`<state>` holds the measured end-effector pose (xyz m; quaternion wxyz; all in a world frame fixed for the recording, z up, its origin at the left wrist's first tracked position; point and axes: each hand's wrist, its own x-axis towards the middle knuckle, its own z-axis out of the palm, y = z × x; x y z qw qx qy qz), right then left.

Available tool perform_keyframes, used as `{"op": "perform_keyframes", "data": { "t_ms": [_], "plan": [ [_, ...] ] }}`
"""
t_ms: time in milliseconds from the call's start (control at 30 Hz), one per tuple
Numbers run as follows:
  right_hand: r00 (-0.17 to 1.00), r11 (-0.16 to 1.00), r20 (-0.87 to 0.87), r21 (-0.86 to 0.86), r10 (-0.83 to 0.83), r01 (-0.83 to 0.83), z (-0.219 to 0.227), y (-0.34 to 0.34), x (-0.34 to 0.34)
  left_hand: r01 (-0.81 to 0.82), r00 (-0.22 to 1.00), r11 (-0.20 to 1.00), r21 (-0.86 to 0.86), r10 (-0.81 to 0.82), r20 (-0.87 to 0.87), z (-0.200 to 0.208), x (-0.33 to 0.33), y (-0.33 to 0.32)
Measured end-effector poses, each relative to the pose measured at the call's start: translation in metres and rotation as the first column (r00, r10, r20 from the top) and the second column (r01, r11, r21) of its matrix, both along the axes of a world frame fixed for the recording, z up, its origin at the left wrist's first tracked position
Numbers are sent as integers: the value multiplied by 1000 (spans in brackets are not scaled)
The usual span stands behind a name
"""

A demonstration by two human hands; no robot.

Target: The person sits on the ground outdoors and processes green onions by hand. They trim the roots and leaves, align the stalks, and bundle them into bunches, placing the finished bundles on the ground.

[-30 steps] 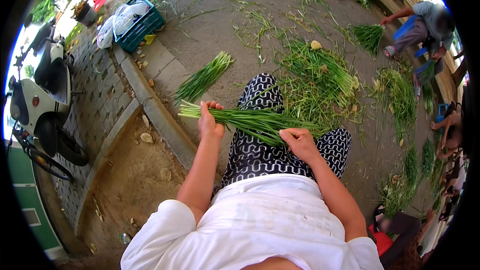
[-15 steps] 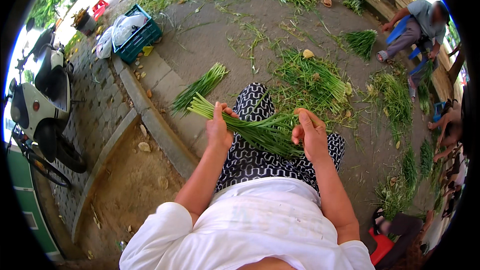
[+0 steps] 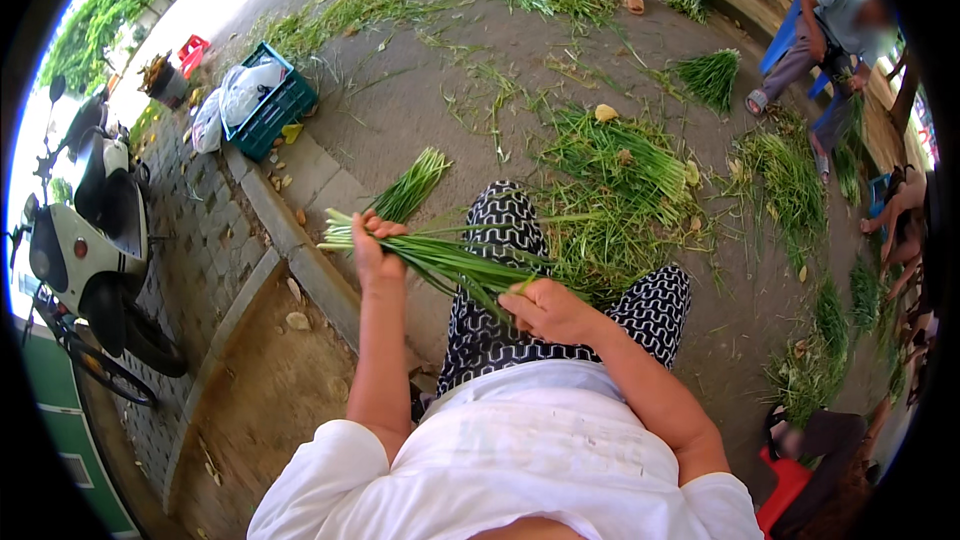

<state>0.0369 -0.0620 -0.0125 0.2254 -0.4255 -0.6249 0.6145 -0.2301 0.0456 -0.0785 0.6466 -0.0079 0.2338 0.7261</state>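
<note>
A bunch of long green chives [image 3: 445, 262] stretches across in front of my knees, its pale stem ends pointing left. My left hand [image 3: 375, 252] is wrapped round the bunch near those pale ends. At the leafy end, my right hand [image 3: 550, 310] is closed in a pinch, with some leaf tips showing at its fingers; how many leaves it grips is hidden. Just beyond my left hand, a second bundle of chives [image 3: 415, 185] lies on the ground. Past my knees a big heap of chives [image 3: 635, 175] is spread among loose leaves.
A green crate [image 3: 268, 125] with white plastic bags stands at the far left, by a curb [image 3: 285, 220]. On the left a scooter [image 3: 95, 230] is parked. To the right sits a person [image 3: 845, 25], near more chive piles [image 3: 785, 180]. A red stool [image 3: 785, 485] is at lower right.
My left hand has moved left with the bunch. My right hand has come left and nearer to me, turning from raised fingers to a downward pinch at the leaves.
</note>
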Motion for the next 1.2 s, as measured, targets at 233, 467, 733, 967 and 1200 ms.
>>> {"op": "perform_keyframes", "data": {
  "t_ms": [233, 467, 733, 967, 1200],
  "plan": [
    [819, 911, 434, 334, -375, 240, -65, -13, 82, -92, 979, 992, 89, 74, 191, 23, -68, 4],
    [733, 705, 40, 315, -679, 635, -42, -6, 102, -138, 945, 978, 157, 83, 316, 33, -85, 4],
    [707, 760, -287, -156, -646, 631, 41, 14, 53, 46, 944, 987, 156, -94, 315, 56, -33, 1],
    [663, 797, -442, -296, -603, 527, 40, 22, 30, 178, 938, 974, 141, -212, 276, 73, 18, -5],
    [765, 630, -144, 483, -627, 608, 18, 22, 39, 176, 955, 967, 184, -213, 205, 77, 26, -5]
  ]
}}
